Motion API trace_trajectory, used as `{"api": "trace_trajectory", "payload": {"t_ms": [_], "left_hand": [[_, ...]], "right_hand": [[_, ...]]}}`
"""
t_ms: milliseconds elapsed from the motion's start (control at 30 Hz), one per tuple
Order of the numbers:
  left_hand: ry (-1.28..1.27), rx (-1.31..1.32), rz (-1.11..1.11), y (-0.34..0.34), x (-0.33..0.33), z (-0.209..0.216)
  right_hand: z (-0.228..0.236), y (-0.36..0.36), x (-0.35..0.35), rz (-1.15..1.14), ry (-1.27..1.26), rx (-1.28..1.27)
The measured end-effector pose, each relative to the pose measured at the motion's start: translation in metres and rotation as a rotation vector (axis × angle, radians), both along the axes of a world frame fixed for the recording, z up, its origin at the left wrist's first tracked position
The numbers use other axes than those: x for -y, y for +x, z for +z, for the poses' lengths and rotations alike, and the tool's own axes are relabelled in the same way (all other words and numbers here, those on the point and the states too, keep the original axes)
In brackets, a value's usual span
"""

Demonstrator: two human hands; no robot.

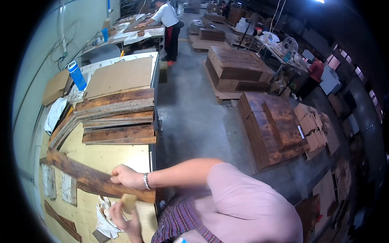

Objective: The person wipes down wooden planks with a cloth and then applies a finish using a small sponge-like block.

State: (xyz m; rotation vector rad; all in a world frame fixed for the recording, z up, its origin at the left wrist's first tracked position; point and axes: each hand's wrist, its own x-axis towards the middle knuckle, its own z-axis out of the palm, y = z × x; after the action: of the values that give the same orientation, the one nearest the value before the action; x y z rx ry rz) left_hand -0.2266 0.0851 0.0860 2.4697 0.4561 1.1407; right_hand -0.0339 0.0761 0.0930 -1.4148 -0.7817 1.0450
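My right hand, with a metal band at its wrist, is closed on a brown, dark-mottled wooden board. The board lies slantwise across the near part of the table, and its far left end is blurred. In my left hand, just below the board's right end, is a yellowish pad that looks like a sponge. A crumpled white cloth lies beside this hand. Two whitish, worn blocks stick out from under the board toward the wall side.
Stacked brown boards lie farther up the table, with a cardboard sheet and blue bottle beyond. Thin wood strips lie near left. Wooden panels stand stacked across the aisle. Co-workers stand at other tables.
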Motion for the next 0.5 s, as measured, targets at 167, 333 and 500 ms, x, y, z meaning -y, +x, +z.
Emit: {"api": "trace_trajectory", "payload": {"t_ms": [167,333,500], "left_hand": [[-0.072,-0.015,-0.215,-0.008,0.03,-0.016],[-0.311,0.163,0.161,-0.023,0.016,0.007],[-0.114,0.226,-0.122,0.009,0.024,0.031]], "right_hand": [[-0.041,0.011,-0.041,0.013,0.132,-0.046],[-0.029,0.015,-0.018,0.402,-0.145,-0.834],[-0.029,-0.009,-0.009,0.656,-0.282,-1.306]]}}
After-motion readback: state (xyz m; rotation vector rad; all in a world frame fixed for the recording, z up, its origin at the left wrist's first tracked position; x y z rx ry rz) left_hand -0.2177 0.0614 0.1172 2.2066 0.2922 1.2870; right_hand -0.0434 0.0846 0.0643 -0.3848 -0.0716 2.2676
